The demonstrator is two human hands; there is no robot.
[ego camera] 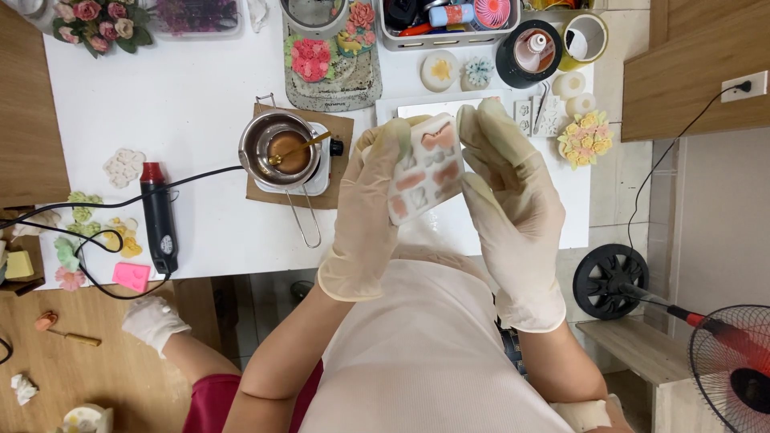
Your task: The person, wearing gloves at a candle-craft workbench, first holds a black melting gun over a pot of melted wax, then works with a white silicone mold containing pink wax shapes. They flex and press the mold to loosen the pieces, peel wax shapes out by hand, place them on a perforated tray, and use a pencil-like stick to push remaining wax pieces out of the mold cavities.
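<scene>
While both gloved hands are raised over the near edge of the white table [192, 104], they hold a pale silicone mould [425, 167] between them, its shaped cavities filled with pinkish-orange material. The left hand [370, 212] grips the mould's left edge, fingers curled around it with the thumb on the front face; the right hand [507, 188] clasps the right edge, its fingers closed over the top corner (the mould is tilted, lifted clear of the tabletop).

Just beyond the left hand, a small metal melting pot [275, 148] with a wire handle sits on a little hot plate, which rests on a brown mat [341, 128]; a gold spoon [303, 147] lies in the brown liquid. Further left on the table lies a black and red heat gun [158, 218], its cord trailing off the edge, with a pink block [131, 277] and small pastel flower shapes [80, 210] near it.

Behind the mould stands a white tray [473, 107]. To the right sits a yellow flower cluster [585, 139]. At the far edge are a grey slab bearing pink wax flowers [311, 58], a bouquet of roses [100, 24] and a black tin [529, 52].
</scene>
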